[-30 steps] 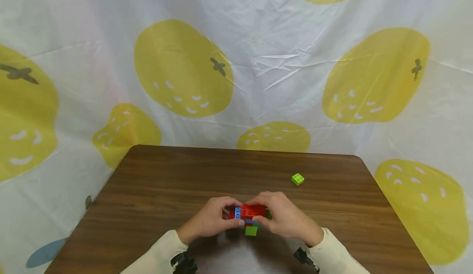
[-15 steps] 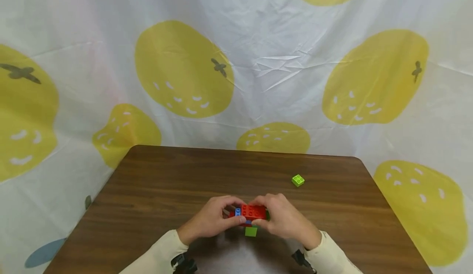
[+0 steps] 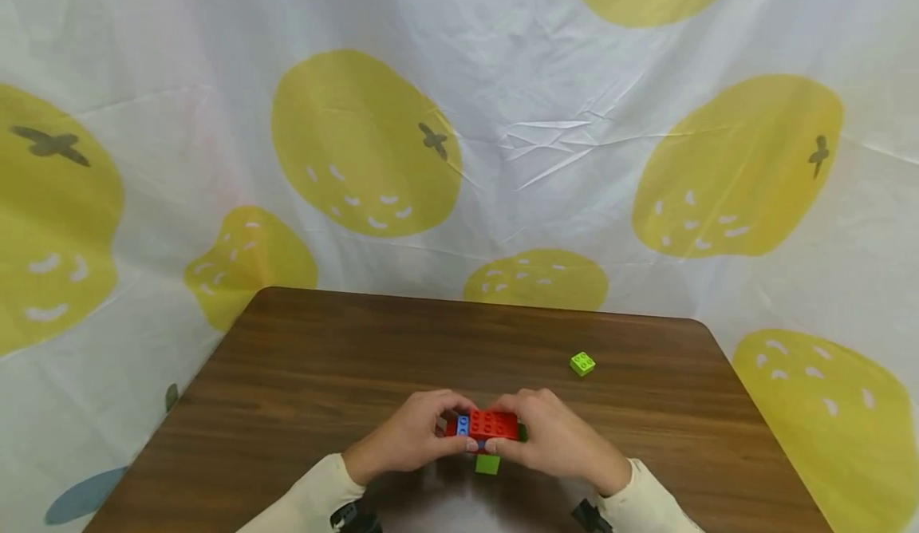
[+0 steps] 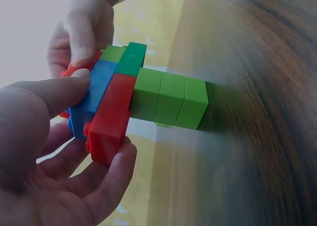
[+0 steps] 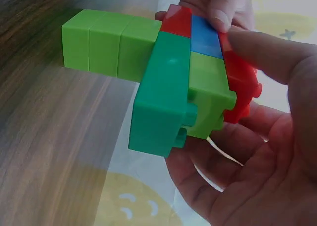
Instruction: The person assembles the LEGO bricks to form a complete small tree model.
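Observation:
A toy building-brick structure stands on the table between both hands. Three lime bricks (image 4: 171, 99) form its narrow column. Above them, a lower red brick (image 4: 114, 109) sits beside a dark green brick (image 5: 163, 92). The layer over these pairs a blue brick (image 4: 94, 92) with a lime brick (image 5: 210, 94). On top lies a studded red brick (image 3: 494, 424). My left hand (image 3: 412, 435) grips the structure's left end, thumb on the blue brick and fingers curled at the far side. My right hand (image 3: 556, 437) grips the right end, thumb against the top red brick.
A loose lime brick (image 3: 582, 364) with studs up lies farther back on the brown wooden table (image 3: 345, 341), right of the hands. Behind the table's far edge hangs a white curtain (image 3: 531, 198) printed with yellow fruit.
The head view has tilted up slightly, so everything sits lower in it. Both hands keep their grip on the brick structure, with only small shifts of the thumbs.

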Action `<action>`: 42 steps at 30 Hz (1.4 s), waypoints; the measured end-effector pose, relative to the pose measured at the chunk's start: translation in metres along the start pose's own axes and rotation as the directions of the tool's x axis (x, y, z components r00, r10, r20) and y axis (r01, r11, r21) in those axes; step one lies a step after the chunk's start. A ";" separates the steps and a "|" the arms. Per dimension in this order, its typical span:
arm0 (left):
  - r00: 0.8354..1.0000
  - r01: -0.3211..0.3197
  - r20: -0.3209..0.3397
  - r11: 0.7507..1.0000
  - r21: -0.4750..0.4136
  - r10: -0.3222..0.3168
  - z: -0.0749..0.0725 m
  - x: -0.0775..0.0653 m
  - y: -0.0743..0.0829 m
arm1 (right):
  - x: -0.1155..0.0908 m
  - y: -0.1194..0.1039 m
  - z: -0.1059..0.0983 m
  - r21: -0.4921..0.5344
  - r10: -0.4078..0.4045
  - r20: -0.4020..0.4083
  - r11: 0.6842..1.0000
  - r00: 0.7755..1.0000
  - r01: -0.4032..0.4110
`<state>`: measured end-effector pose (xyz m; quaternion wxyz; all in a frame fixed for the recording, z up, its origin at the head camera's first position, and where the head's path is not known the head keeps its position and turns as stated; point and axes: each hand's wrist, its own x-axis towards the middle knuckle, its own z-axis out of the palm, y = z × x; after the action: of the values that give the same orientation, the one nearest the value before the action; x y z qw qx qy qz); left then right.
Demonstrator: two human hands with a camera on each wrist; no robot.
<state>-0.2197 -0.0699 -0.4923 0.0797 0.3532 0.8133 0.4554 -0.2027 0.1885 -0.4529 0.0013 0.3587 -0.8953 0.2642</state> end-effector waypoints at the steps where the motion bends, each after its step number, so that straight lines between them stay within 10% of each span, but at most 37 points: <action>1: 1.000 -0.002 0.001 1.000 0.001 0.002 0.000 0.000 0.000 | -0.001 0.001 -0.001 0.013 -0.006 -0.001 1.000 1.000 0.006; 18: 1.000 0.009 -0.006 1.000 0.025 -0.008 -0.001 0.002 0.002 | 0.005 0.044 -0.022 0.104 0.107 -0.122 0.990 0.987 -0.094; 42: 0.998 0.055 0.015 0.996 0.067 -0.056 -0.001 0.001 0.001 | -0.008 0.148 -0.036 0.066 0.374 -0.350 0.924 0.859 -0.376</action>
<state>-0.2203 -0.0694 -0.4911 0.0875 0.3367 0.8369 0.4226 -0.2987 0.3002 -0.4939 0.1130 0.1239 -0.9332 0.3177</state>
